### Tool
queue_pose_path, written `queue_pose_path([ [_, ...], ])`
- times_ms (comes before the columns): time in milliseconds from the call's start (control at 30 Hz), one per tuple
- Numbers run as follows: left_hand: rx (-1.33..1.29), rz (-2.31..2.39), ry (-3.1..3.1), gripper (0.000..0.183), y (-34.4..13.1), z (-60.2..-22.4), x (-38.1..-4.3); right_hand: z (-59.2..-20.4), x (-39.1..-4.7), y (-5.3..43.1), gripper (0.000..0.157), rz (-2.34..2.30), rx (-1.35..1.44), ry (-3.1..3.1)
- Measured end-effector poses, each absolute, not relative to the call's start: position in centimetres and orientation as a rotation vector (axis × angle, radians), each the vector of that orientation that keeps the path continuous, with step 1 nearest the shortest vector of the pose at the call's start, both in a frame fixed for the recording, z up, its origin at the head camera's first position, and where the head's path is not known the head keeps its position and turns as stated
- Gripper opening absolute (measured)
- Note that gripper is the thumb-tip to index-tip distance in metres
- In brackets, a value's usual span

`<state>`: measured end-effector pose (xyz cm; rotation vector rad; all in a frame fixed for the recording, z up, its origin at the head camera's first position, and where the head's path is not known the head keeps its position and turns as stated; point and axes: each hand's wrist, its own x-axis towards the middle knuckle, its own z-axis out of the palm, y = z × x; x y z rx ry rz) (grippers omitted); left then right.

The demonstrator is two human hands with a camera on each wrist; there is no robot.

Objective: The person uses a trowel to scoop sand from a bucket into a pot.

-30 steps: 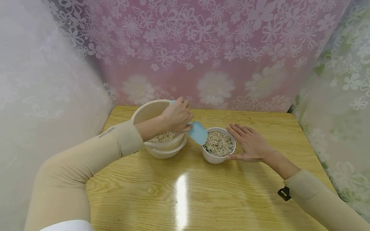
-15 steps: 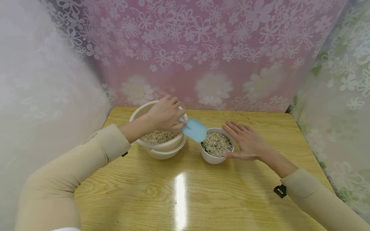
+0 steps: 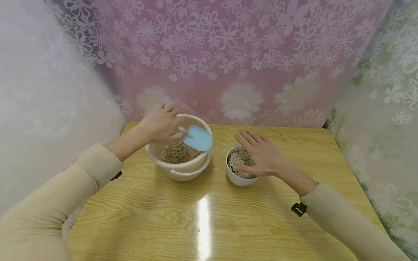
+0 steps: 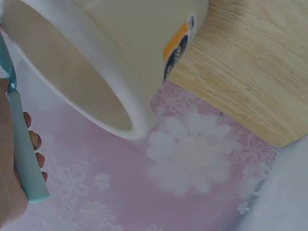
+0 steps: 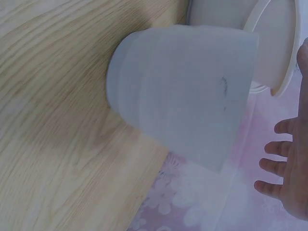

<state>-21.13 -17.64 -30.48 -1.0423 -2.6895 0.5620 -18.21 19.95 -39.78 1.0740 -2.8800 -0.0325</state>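
Observation:
My left hand (image 3: 160, 125) grips a light-blue scoop by its handle (image 4: 29, 149), above the cream bucket. The scoop's blade (image 3: 198, 138) overlaps the bucket's mouth in the head view. Tan grain-like bits (image 3: 179, 152) lie inside the cream bucket (image 3: 184, 167), which has a white carrying handle. To its right stands a small white pot (image 3: 241, 182), partly filled with similar pale bits (image 3: 238, 161) and some dark green at the edge. My right hand (image 3: 262, 156) hovers over the pot's right side with fingers spread, hiding part of its contents. In the right wrist view, the pot's wall (image 5: 187, 86) shows plainly.
Both containers stand near the back of a wooden table (image 3: 163, 217). A pink floral curtain (image 3: 212, 65) hangs behind the table, with pale sheets at left and right. A bright light reflection runs down the tabletop.
My left hand has carried the scoop leftward, from the small pot's rim to over the bucket. My right hand has shifted from beside the pot to above it.

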Motion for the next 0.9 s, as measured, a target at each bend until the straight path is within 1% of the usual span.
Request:
queue_pose_path([
  [433,-0.950,0.586,-2.713,0.057,-21.6,-31.2,-23.1,-39.3,-19.6,14.8,0.113,-0.052,1.076,-2.884],
  [667,-0.933,0.653,-2.701,0.057,-22.4,-31.7,-23.5,-39.1,-20.0,12.8,0.114,-0.026,1.074,-2.906],
  [900,-0.914,0.781,-2.682,0.054,-22.6,-33.1,-23.9,-39.1,-20.4,11.4,0.118,-0.040,1.058,-2.867],
])
